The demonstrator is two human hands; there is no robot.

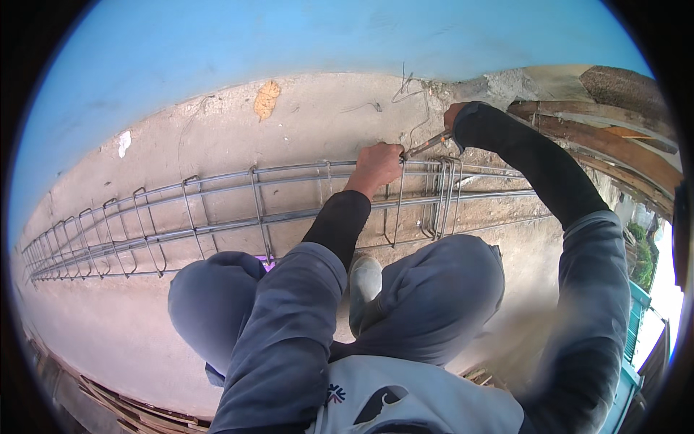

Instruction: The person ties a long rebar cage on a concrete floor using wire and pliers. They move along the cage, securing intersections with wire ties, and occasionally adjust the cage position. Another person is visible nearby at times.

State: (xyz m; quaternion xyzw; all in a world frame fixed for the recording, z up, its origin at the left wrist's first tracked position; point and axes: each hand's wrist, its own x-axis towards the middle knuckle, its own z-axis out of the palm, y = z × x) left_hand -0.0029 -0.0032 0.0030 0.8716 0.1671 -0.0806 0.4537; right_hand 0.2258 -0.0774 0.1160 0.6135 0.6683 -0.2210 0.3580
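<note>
Bare concrete floor runs below a blue wall, with a dry yellow leaf and a small white scrap lying near the wall's foot. No packages or signs show apart from a small logo patch on the person's pale vest at the lower edge. Stacked wooden planks sit at the right. A long steel rebar cage lies on the floor, reaching from the far left across to the person's knees. The left hand is clenched around the cage's top bar, beside a cluster of stirrups. The right hand, mostly hidden behind its dark sleeve, grips a thin metal tool whose tip meets the top bar right next to the left hand. Loose tie wire curls on the floor just beyond both hands
</note>
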